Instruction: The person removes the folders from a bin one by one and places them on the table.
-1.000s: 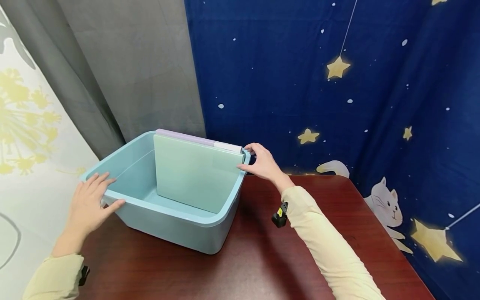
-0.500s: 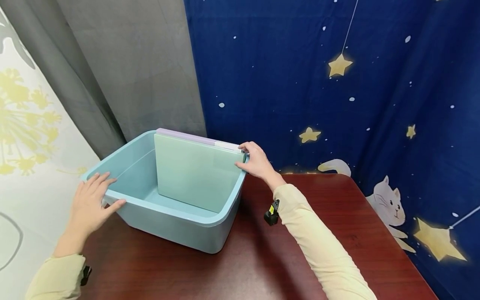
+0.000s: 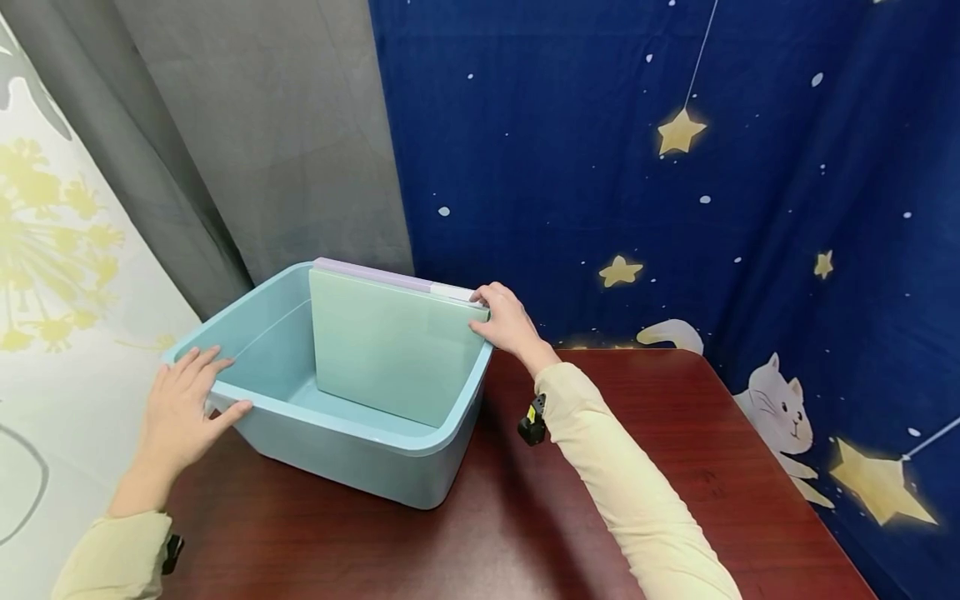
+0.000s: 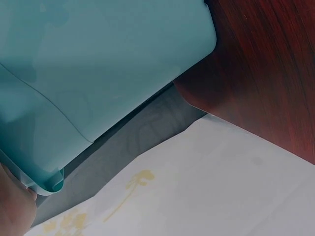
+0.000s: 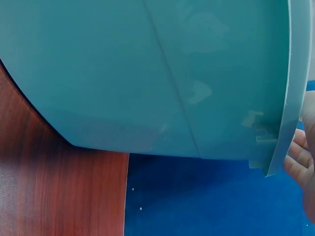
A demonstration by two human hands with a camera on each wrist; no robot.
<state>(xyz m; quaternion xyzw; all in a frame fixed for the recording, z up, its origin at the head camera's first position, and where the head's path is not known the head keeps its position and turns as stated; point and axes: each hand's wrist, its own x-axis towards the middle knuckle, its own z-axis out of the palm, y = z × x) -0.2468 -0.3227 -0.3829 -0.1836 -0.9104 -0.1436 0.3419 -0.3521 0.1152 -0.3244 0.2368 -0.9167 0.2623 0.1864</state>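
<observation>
A blue plastic tub (image 3: 330,454) stands on the table. Inside it, a pale green folder (image 3: 397,350) stands on edge against a lilac folder (image 3: 367,273) with a white end strip. My left hand (image 3: 180,408) rests on the tub's near left corner, fingers spread over the rim and thumb along the front edge. At the folders' top right corner, my right hand (image 3: 510,321) pinches them, thumb on the green face and fingertips over the top at the back. In the right wrist view, part of that hand (image 5: 301,160) shows beyond the tub rim (image 5: 290,93).
The dark red wooden table (image 3: 637,467) extends right of the tub. Behind it hang a grey curtain (image 3: 292,133) and a blue curtain (image 3: 540,167) with stars and a cat. A white cloth with yellow flowers (image 3: 45,250) hangs at the left.
My right hand has shifted slightly left, from the tub's right rim onto the folders' top corner. The left hand, the tub and the folders look nearly unchanged.
</observation>
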